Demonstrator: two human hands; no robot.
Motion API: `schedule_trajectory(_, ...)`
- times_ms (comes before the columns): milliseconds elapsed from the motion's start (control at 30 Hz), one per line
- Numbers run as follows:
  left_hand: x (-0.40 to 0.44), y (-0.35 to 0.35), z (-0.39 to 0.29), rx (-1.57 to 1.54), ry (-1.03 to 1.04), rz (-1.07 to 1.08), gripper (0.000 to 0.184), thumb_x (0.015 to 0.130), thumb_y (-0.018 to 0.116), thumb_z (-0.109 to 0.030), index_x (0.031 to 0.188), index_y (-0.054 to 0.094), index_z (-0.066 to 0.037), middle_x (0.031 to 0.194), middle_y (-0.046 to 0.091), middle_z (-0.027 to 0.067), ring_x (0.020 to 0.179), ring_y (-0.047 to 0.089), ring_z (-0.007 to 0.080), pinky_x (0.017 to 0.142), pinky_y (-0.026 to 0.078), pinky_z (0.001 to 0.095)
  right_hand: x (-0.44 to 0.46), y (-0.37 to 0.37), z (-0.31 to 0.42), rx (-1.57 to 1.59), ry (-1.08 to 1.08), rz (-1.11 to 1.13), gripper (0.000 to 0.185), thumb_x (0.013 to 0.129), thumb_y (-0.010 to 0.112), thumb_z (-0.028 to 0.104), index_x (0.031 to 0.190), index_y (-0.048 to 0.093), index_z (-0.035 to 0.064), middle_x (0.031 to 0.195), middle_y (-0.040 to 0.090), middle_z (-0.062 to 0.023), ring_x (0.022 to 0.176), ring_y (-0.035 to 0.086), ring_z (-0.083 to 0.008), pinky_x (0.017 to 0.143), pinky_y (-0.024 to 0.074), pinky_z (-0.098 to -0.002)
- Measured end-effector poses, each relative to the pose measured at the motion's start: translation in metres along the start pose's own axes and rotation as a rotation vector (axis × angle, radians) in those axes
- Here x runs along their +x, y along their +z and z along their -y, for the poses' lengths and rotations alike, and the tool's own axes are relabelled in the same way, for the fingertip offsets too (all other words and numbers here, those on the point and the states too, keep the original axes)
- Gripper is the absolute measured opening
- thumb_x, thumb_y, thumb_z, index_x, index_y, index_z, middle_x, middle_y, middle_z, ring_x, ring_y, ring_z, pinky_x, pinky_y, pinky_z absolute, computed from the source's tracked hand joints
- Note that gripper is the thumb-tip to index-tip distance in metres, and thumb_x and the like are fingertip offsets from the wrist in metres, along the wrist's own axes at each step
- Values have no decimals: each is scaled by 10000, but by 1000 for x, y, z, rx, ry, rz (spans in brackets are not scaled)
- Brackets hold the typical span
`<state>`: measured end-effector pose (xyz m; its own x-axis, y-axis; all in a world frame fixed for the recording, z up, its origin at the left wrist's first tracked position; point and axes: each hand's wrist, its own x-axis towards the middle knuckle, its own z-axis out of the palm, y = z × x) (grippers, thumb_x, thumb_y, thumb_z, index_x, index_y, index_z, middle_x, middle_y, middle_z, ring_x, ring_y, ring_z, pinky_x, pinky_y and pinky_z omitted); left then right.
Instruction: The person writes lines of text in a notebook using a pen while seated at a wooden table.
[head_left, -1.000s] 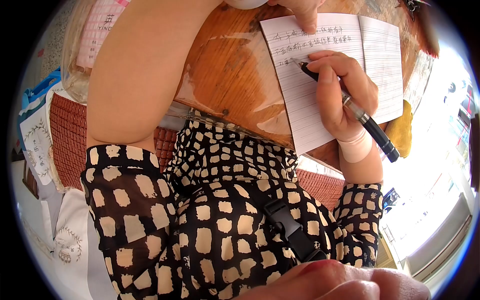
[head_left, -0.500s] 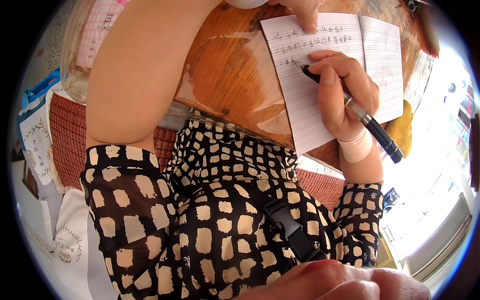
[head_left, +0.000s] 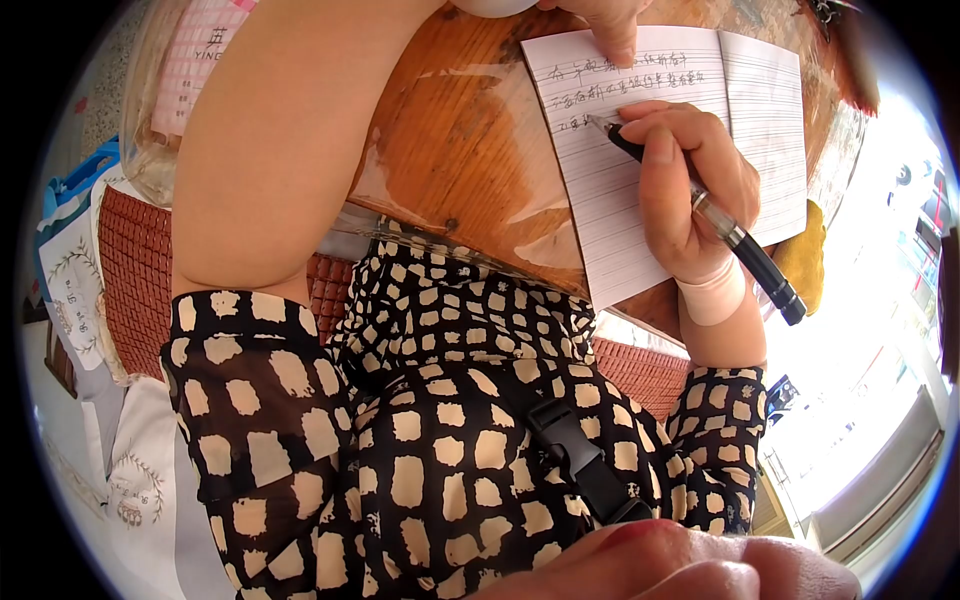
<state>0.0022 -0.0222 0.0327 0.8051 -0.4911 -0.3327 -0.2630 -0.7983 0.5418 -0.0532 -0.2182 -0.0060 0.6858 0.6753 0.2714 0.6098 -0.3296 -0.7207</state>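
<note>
My right hand (head_left: 692, 190) is closed round a black pen (head_left: 757, 272) with a clear section. The pen's tip touches the lined page of a notebook (head_left: 620, 250), at the end of the third handwritten line near the left edge. My left hand (head_left: 608, 22) is at the top of the view, with a fingertip pressing on the page above the writing. Only part of that hand shows; the rest is cut off by the frame's edge. Beside it is the edge of a white round object (head_left: 493, 6).
The wooden table (head_left: 450, 150) has a clear plastic cover. A pink checked package (head_left: 190, 80) lies at the upper left. A mustard-yellow object (head_left: 803, 262) sits by the notebook's right side. Reddish-brown woven matting (head_left: 140, 280) covers the seat.
The pen tip and my right hand have shifted slightly to the right, and another written mark shows on the third line. My left hand has stayed in place.
</note>
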Motion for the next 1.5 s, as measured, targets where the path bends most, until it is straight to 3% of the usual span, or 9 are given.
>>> schedule_trajectory(100,1,-1,-9,43,-83,20,240,715,772,-230,735,681,-9,760,676,156,716,649,272,639,477,370,0,0,1,-11,12,-4,46,846,596,2,813,613,29,694,624,-62,572,608,-171,532,467,-255)
schedule_trajectory(200,-4,-4,4,-21,32,31,241,717,772,-234,730,680,-11,759,676,155,715,650,269,636,478,372,-1,0,-1,-2,-5,-7,44,847,596,3,815,614,28,694,624,-63,573,608,-173,533,469,-257)
schedule_trajectory(833,-2,-3,5,-24,42,14,247,709,771,-241,718,670,-15,735,663,152,701,637,275,621,467,384,-1,-2,-3,20,-28,13,33,843,597,-5,823,612,16,716,636,-78,597,630,-188,551,486,-261)
schedule_trajectory(1000,-8,7,18,-25,201,-115,258,705,775,-245,741,670,-12,754,668,153,720,640,281,639,474,382,-2,-1,-4,22,-25,13,31,847,598,0,823,610,15,726,642,-78,602,633,-176,551,488,-258)
schedule_trajectory(1200,-2,-1,6,-33,44,-14,270,706,776,-252,769,672,-11,774,674,153,738,643,285,656,482,379,-2,-3,-3,14,10,-15,43,863,600,20,824,617,17,717,647,-78,577,618,-160,537,478,-249)
schedule_trajectory(1333,-1,-2,6,-12,47,19,264,708,774,-252,764,677,-13,783,677,156,742,647,283,654,483,382,-2,-5,-4,-31,22,-31,51,865,602,23,817,619,22,701,642,-75,560,605,-154,524,468,-243)
schedule_trajectory(1500,-8,10,15,24,194,-137,255,712,772,-247,748,679,-12,763,675,160,721,648,280,637,480,380,-1,-3,-5,-6,-2,-34,53,861,603,19,811,621,23,696,637,-72,560,602,-154,523,464,-240)
